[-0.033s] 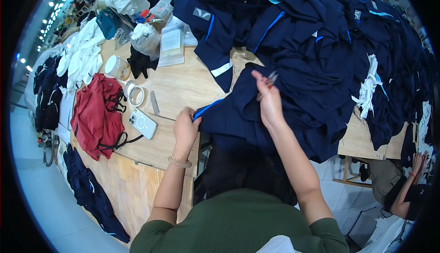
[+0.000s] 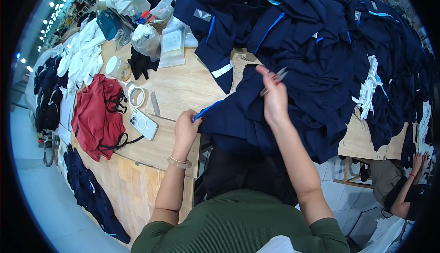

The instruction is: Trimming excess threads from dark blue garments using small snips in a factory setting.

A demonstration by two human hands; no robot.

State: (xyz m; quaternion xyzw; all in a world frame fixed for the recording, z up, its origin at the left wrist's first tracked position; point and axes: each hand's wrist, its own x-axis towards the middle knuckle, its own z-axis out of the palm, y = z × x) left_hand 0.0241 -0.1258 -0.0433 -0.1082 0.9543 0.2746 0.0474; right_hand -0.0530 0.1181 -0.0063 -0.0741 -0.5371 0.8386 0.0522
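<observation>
My left hand (image 2: 185, 128) pinches the edge of a navy garment (image 2: 236, 114) at its bright blue piping, near the table's front edge. Over the same garment, to the right, my right hand (image 2: 276, 103) is closed round a small pair of scissors (image 2: 281, 74). Their metal blades stick out past my fingers, pointing up and to the right, off the cloth edge in my left hand. My fingers cover most of the handles. The garment spreads across the table's edge and merges with a heap of navy garments (image 2: 300, 38) behind it.
To the left lie a red garment (image 2: 95, 118), a phone (image 2: 144, 124), a tape roll (image 2: 136, 97), a ruler (image 2: 155, 103) and a round tub (image 2: 115, 67). Papers in a clear sleeve (image 2: 172, 47) lie farther back. Another person's hands (image 2: 416, 167) show at far right.
My right hand has shifted slightly right with the scissors, and the blades have turned a little more to the right. My left hand stays nearly in place on the garment's edge.
</observation>
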